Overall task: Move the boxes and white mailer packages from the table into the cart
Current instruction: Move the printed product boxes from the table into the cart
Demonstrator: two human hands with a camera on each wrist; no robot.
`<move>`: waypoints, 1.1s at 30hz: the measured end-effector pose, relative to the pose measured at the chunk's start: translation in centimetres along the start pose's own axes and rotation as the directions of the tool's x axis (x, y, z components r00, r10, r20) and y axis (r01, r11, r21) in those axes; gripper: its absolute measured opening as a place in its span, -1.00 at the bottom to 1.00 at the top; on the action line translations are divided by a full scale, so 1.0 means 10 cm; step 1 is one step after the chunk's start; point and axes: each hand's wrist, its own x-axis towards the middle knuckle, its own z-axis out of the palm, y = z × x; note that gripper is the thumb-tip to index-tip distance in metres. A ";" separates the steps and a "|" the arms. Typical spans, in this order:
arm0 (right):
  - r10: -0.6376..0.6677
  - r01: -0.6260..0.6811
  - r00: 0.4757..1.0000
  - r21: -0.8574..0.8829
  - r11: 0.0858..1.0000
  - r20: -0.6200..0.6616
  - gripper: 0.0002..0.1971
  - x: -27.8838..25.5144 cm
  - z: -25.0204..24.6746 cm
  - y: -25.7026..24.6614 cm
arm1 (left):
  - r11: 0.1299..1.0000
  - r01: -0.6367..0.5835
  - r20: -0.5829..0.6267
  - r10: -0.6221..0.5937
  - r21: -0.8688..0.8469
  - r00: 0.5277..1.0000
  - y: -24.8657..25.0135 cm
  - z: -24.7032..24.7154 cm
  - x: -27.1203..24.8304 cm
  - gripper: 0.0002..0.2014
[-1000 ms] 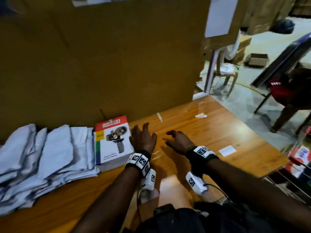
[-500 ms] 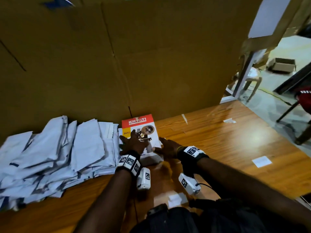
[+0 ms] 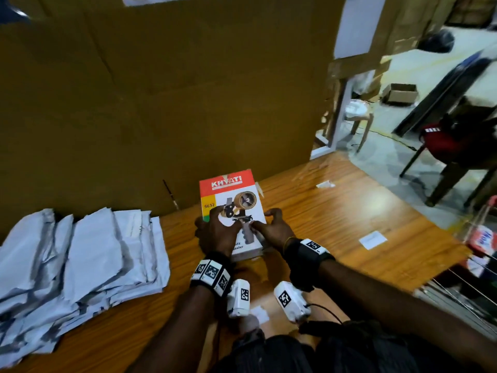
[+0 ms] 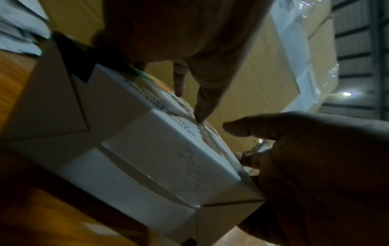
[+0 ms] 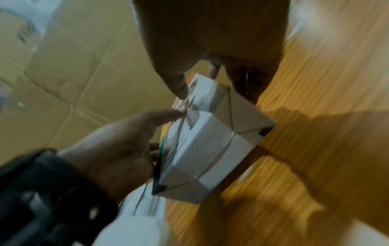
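A white box with a red top band and a printed tool picture (image 3: 233,196) is held between both hands over the wooden table (image 3: 336,224), its near end raised. My left hand (image 3: 215,232) grips its left edge with the thumb on the top face. My right hand (image 3: 271,227) grips the right edge the same way. In the left wrist view the box (image 4: 157,158) fills the middle, with my left fingers (image 4: 202,108) on its printed face. The right wrist view shows the box (image 5: 210,141) under my right thumb (image 5: 179,86). A pile of white mailers (image 3: 80,259) lies at the left.
A tall brown cardboard wall (image 3: 161,103) stands along the table's back edge. The wire cart (image 3: 478,254), with packages in it, is at the right beside the table. Small paper slips (image 3: 372,239) lie on the table. Chairs (image 3: 443,149) stand on the floor beyond.
Both hands moved from the bare table to the box, closed on its sides and tipped its near end up. The box has shifted right, away from the mailers.
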 end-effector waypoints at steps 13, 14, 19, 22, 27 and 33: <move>0.062 -0.092 0.892 -0.047 0.995 -0.447 -0.05 -0.51 -2.50 1.09 | 0.922 -0.314 0.232 0.365 -0.227 0.902 1.77 1.67 -1.48 -0.41; 0.047 -0.080 0.890 -0.054 0.995 -0.454 -0.05 -0.55 -2.57 1.11 | 0.920 -0.311 0.240 0.366 -0.239 0.899 1.82 1.73 -1.52 -0.40; 0.096 -0.080 0.795 0.054 0.995 -0.599 -0.14 -0.91 -3.55 1.84 | 0.860 -0.411 0.391 0.505 -0.303 0.769 2.46 2.48 -2.31 -0.38; 0.133 -0.119 0.747 0.067 0.991 -0.652 -0.09 -1.22 -4.04 2.23 | 0.825 -0.473 0.487 0.565 -0.309 0.667 2.75 2.91 -2.78 -0.38; 0.196 -0.186 0.667 0.095 0.978 -0.719 -0.22 -1.66 -4.65 2.76 | 0.787 -0.562 0.663 0.566 -0.256 0.491 3.07 3.43 -3.40 -0.28; 0.253 -0.217 0.614 0.149 0.965 -0.748 -0.08 -1.88 -5.03 3.13 | 0.720 -0.659 0.747 0.557 -0.217 0.363 3.35 3.81 -3.76 -0.23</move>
